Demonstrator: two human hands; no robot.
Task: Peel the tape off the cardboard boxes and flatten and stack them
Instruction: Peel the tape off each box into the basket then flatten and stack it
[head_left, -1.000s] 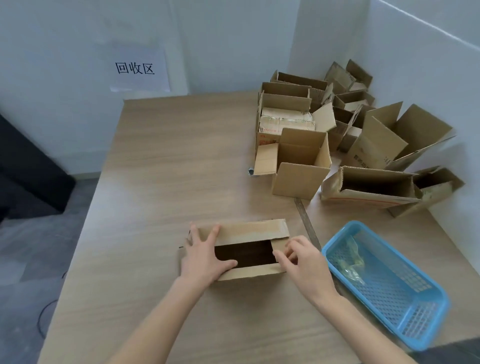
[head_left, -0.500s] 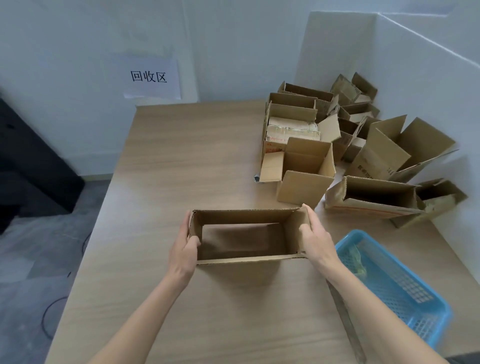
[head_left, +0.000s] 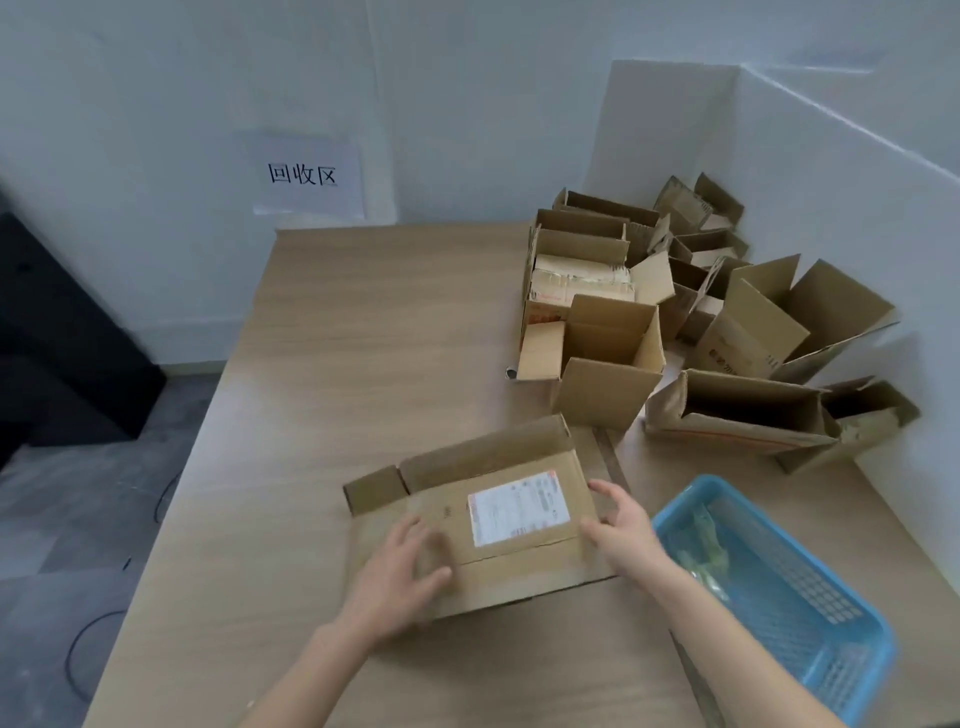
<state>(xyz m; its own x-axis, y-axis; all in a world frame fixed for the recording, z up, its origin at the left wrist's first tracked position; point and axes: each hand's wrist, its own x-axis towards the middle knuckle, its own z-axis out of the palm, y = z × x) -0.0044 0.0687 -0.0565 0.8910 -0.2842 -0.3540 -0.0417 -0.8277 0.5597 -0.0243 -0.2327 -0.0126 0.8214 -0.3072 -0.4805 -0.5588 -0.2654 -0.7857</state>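
Now both hands press, fingers spread, a flattened box (white label up).

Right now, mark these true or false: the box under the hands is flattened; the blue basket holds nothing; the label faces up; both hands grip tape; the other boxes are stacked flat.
1. The brown cardboard box under the hands lies flattened. True.
2. The blue plastic basket holds nothing. False: crumpled clear tape lies in it.
3. The white shipping label faces up. True.
4. Both hands grip tape. False: left hand and right hand rest open on the box.
5. The other boxes are stacked flat. False: they stand open.
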